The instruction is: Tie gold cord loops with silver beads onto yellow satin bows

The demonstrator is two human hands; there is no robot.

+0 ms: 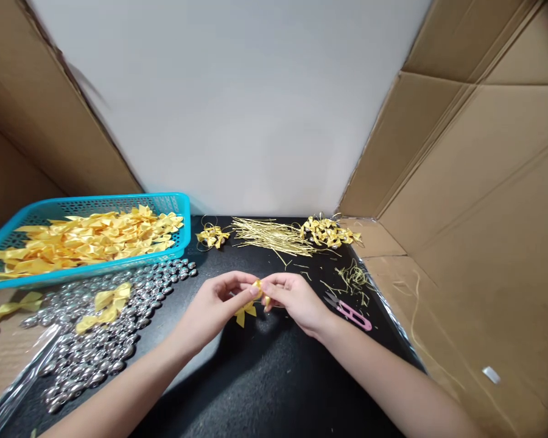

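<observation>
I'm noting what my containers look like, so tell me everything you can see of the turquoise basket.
The turquoise basket looks like plastic: shallow, roughly rectangular, round-cornered, with small holes through its walls. It sits upright at the left, its left end cut off by the picture's edge. Yellow ribbon bows lie heaped inside. Silver beads spread along its near side; neither the left hand nor the right hand touches it.

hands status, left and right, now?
Left hand: closed, pinching yellow ribbon.
Right hand: closed, fingertips on yellow ribbon too, right against the left's.
</observation>
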